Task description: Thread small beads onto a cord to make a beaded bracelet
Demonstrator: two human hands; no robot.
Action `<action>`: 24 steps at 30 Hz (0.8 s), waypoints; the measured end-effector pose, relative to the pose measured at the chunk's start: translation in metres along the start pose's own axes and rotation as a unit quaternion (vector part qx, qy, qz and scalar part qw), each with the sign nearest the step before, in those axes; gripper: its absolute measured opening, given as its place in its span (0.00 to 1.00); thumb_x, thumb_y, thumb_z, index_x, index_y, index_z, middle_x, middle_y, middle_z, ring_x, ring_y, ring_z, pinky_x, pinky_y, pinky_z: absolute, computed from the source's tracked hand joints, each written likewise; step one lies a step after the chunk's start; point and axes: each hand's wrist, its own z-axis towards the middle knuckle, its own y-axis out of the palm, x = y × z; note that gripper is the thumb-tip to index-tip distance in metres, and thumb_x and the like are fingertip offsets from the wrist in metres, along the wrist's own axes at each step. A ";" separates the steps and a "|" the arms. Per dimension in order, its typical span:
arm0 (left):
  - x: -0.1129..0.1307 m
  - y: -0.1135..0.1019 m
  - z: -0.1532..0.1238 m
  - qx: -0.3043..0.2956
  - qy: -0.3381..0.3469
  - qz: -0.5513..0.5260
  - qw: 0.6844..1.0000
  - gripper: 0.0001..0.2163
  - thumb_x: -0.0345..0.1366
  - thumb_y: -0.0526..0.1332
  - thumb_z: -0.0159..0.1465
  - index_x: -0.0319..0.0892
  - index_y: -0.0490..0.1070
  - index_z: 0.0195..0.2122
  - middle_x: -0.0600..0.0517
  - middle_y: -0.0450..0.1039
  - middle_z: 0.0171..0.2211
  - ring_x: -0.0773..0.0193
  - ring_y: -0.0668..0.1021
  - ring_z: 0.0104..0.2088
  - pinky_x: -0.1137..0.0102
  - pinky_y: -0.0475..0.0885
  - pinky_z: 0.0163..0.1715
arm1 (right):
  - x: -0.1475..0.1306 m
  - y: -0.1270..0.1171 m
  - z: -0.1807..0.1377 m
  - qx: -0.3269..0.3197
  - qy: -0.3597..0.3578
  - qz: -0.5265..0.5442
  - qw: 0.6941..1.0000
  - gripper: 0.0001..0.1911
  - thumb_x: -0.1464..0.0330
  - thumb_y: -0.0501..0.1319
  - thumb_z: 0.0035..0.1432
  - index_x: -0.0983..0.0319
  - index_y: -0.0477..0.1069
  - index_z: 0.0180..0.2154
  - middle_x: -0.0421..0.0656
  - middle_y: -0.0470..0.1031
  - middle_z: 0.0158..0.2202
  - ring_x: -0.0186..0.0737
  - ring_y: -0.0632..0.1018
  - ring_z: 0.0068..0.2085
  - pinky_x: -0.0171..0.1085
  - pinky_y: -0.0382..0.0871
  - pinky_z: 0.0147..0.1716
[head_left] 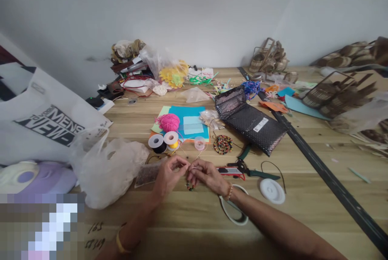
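Note:
My left hand (pixel 172 174) and my right hand (pixel 210 176) meet at the front middle of the table, both with fingers pinched. A short string of coloured beads (pixel 190 187) hangs below the right fingers. A pale thin cord (pixel 199 155) runs up from the hands toward a small clear spool (pixel 199 143). The left fingertips close on what looks like a thin cord end, too fine to make out well. A coil of multicoloured beads (pixel 223 144) lies beyond the right hand. Near it are a red utility knife (pixel 230 171) and green-handled pliers (pixel 245 166).
Black (pixel 157 143) and yellow (pixel 171 140) thread spools stand by pink yarn (pixel 170 123). A black bubble mailer (pixel 253 122) lies to the right. A tape roll (pixel 234 205) and white lid (pixel 272 191) sit near my right forearm; a plastic bag (pixel 109 171) is left.

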 end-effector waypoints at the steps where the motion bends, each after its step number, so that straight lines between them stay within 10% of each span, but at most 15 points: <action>1: -0.001 0.000 -0.003 0.006 0.008 0.017 1.000 0.02 0.30 0.62 0.54 0.39 0.72 0.25 0.51 0.76 0.26 0.64 0.77 0.29 0.71 0.72 0.34 | 0.000 0.000 0.000 0.002 -0.001 -0.005 1.000 0.19 0.54 0.61 0.57 0.65 0.64 0.35 0.42 0.75 0.27 0.31 0.76 0.23 0.32 0.72 0.23; 11: -0.010 0.003 -0.005 -0.023 0.151 0.153 0.976 0.06 0.28 0.60 0.59 0.41 0.77 0.31 0.49 0.79 0.29 0.62 0.79 0.32 0.70 0.73 0.35 | 0.002 -0.004 0.000 0.022 -0.010 0.008 1.000 0.20 0.55 0.62 0.56 0.60 0.57 0.41 0.38 0.74 0.25 0.32 0.75 0.21 0.31 0.69 0.20; 24: -0.012 0.002 -0.007 -0.071 0.152 0.192 0.967 0.04 0.25 0.64 0.55 0.39 0.76 0.28 0.50 0.76 0.26 0.64 0.77 0.29 0.71 0.71 0.32 | 0.001 -0.002 -0.005 0.010 -0.013 -0.071 0.997 0.23 0.56 0.56 0.61 0.62 0.56 0.52 0.37 0.72 0.24 0.33 0.75 0.24 0.32 0.69 0.24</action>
